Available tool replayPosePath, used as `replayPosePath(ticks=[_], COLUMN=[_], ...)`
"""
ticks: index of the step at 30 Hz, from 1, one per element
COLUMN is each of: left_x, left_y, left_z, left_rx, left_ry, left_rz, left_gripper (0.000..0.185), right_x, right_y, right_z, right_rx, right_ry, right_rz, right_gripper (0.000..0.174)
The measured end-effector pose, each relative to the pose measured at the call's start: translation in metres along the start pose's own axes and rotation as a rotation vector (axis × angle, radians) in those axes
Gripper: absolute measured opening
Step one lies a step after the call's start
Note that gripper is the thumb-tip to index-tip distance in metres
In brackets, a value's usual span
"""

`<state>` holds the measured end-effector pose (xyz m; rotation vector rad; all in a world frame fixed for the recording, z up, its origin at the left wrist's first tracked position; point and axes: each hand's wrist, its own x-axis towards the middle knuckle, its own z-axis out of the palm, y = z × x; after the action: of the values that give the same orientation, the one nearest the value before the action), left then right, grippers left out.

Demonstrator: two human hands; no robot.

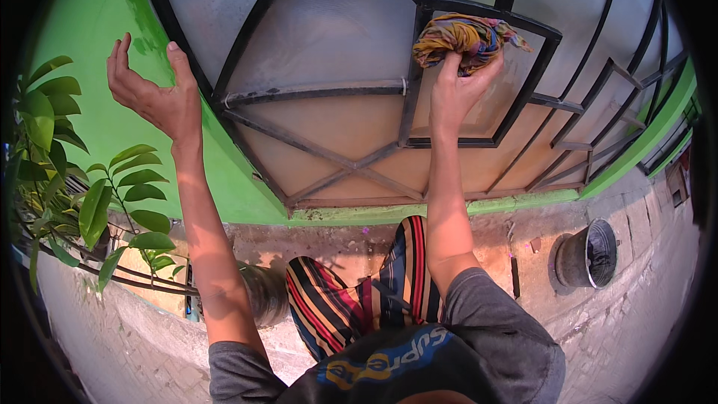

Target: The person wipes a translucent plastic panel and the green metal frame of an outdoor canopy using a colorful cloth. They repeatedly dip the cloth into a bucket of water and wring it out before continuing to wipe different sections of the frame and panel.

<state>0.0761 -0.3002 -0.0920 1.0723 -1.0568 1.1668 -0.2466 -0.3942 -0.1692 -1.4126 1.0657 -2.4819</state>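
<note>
My right hand (463, 87) grips a bunched, multicoloured patterned cloth (463, 39) against the dark metal grille and frosted pane of a large window (331, 28). Some of the pane around the small framed section below the cloth looks wet or streaked. My left hand (154, 90) is raised at the left, beside the window's black frame and in front of the green wall (84, 118). Its fingers are apart and nothing is in it.
A leafy potted plant (95, 207) stands close to my left forearm. Near my knees is a rounded dark container (263, 294). A metal bucket (586, 258) stands on the paving at the right. A green ledge (348, 216) runs under the window.
</note>
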Motion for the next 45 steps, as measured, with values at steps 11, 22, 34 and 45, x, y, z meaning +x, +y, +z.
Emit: replayPosePath(ticks=[11, 22, 34, 45], left_x=[-0.053, -0.045, -0.043, -0.047], left_y=[-0.077, -0.073, -0.069, -0.078], left_z=[0.061, 0.053, 0.051, 0.047], left_rx=[0.056, -0.082, -0.031, -0.021], left_ry=[0.001, -0.016, -0.019, -0.033], left_rz=[0.216, 0.176, 0.139, 0.181], left_gripper=[0.073, 0.071, 0.054, 0.047], right_x=[-0.004, -0.001, -0.087, -0.029], right_y=[0.004, 0.003, 0.058, 0.041], right_z=[0.004, 0.06, -0.008, 0.034], right_rx=[-0.002, -0.039, -0.459, -0.306], right_ry=[0.169, 0.201, -0.076, -0.014], right_rz=[-0.191, -0.128, -0.2, -0.424], right_gripper=[0.062, 0.05, 0.045, 0.053])
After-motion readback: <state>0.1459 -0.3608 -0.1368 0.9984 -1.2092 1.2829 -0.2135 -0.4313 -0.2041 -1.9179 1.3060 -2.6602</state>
